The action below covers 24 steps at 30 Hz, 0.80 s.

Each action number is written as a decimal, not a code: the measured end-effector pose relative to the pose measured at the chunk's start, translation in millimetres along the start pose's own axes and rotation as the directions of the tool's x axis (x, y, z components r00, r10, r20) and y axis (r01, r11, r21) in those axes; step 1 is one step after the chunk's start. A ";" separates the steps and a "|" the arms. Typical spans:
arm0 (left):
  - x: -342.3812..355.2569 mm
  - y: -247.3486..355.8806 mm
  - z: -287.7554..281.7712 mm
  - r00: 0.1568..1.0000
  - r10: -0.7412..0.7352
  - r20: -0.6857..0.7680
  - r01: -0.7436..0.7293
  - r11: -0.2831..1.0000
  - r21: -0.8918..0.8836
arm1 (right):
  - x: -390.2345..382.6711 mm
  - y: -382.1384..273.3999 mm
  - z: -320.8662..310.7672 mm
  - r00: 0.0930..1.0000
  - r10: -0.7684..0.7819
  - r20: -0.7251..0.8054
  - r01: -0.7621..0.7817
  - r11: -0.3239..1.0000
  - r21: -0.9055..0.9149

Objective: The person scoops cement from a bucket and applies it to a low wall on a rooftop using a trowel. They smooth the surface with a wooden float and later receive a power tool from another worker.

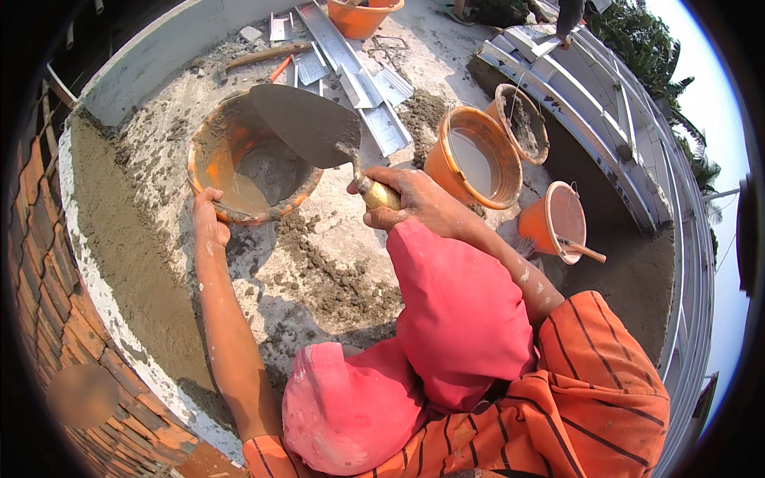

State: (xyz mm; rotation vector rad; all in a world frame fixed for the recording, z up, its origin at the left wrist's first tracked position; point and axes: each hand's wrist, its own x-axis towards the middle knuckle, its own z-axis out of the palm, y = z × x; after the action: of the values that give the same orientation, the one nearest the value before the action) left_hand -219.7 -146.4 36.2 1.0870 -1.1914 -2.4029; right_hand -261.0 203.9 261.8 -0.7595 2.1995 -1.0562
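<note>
My left hand (209, 215) grips the near left rim of a round orange tub (211, 155). Grey, wet mortar coats the inside of this tub. In my right hand (406, 195) is the yellowish handle of a trowel (307, 123), its fingers wrapped round it. The trowel's wide grey blade points up and left, over the tub's right side and hiding part of it. Mortar smears the blade near its neck.
To the right stand an orange bucket of greyish liquid (470, 159), a mortar-smeared bucket (522, 123) and a smaller bucket (551, 221) with a wooden-handled tool. Metal channels (351, 68) and a hammer-like wooden handle (267, 54) lie beyond. Roof tiles (60, 279) border the low wall at left.
</note>
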 end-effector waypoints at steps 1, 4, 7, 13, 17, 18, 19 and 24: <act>-25.2 1.7 28.2 0.995 -0.094 0.039 0.093 0.996 0.006 | -2.0 22.6 -0.8 0.999 0.018 -0.047 -0.018 1.000 0.007; -42.8 13.8 25.1 0.973 -0.194 0.124 0.191 0.981 0.031 | 6.5 42.7 5.5 0.992 0.105 -0.064 -0.094 0.984 0.150; -35.8 10.7 7.6 0.972 -0.175 0.154 0.181 0.983 -0.025 | 15.2 78.5 8.6 0.981 0.191 -0.036 -0.176 0.951 0.256; -60.9 5.9 27.4 0.984 -0.136 0.112 0.147 0.984 -0.102 | -13.0 169.9 32.3 0.980 0.193 -0.048 -0.193 0.981 0.003; -76.2 25.0 56.5 0.990 -0.050 0.135 0.052 0.999 -0.012 | -10.2 193.6 48.7 0.987 0.153 0.039 -0.150 0.987 -0.061; -76.8 26.9 74.5 0.985 -0.055 0.161 0.054 0.998 0.015 | -13.9 194.9 46.6 0.986 0.164 0.036 -0.161 0.983 -0.088; -78.4 33.6 89.0 0.986 -0.037 0.160 0.029 0.998 0.054 | -7.4 200.6 47.0 0.989 0.143 0.048 -0.138 0.986 -0.091; -84.4 48.6 221.4 0.965 -0.004 0.261 -0.042 0.984 0.171 | 12.2 242.6 39.5 1.000 0.012 -0.027 -0.014 0.996 -0.085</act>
State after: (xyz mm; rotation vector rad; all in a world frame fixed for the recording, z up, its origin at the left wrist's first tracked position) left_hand -324.6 -5.7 202.7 0.8162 -1.5156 -2.5235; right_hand -299.8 303.5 40.1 -0.7716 2.2811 -0.9759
